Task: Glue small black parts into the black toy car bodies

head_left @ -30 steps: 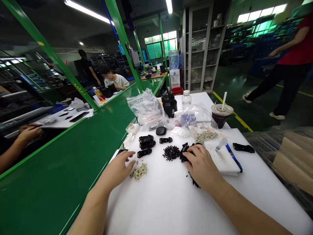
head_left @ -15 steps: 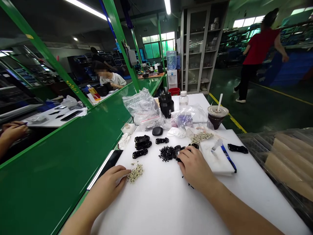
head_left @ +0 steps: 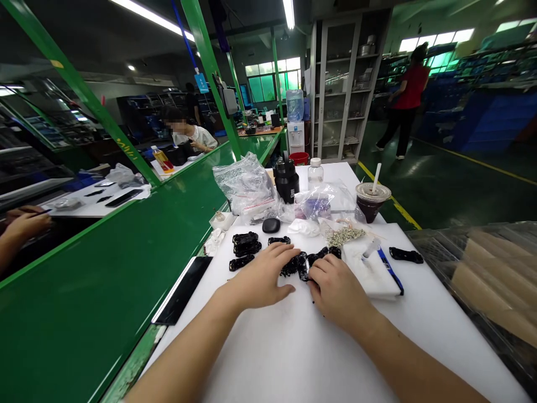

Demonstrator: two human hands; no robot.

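My right hand (head_left: 338,285) is closed with its fingertips on a black car-shaped plastic part (head_left: 304,266), tilted up on the white tabletop. My left hand (head_left: 262,277) reaches in from the left, fingers stretched out and thumb apart, its fingertips close to that part. Under and beside its fingers lies a pile of tiny black pieces (head_left: 288,270), partly covered. Another black part (head_left: 279,240) shows just beyond the left fingers. Several similar black parts (head_left: 245,244) lie further left. More dark parts (head_left: 334,252) sit behind my right knuckles.
A white pad (head_left: 377,282) with a blue-edged item lies right, near a lone black part (head_left: 406,255). Small pale pieces (head_left: 344,236) are heaped behind. Further back stand plastic bags (head_left: 245,184), a black bottle (head_left: 287,184) and an iced drink (head_left: 371,204). A green partition (head_left: 126,263) borders the left.
My left hand has moved right and forward, from the pale pieces at the left to the black pile. My right hand stays at the black part, which is now tilted up. A person in red walked farther away.
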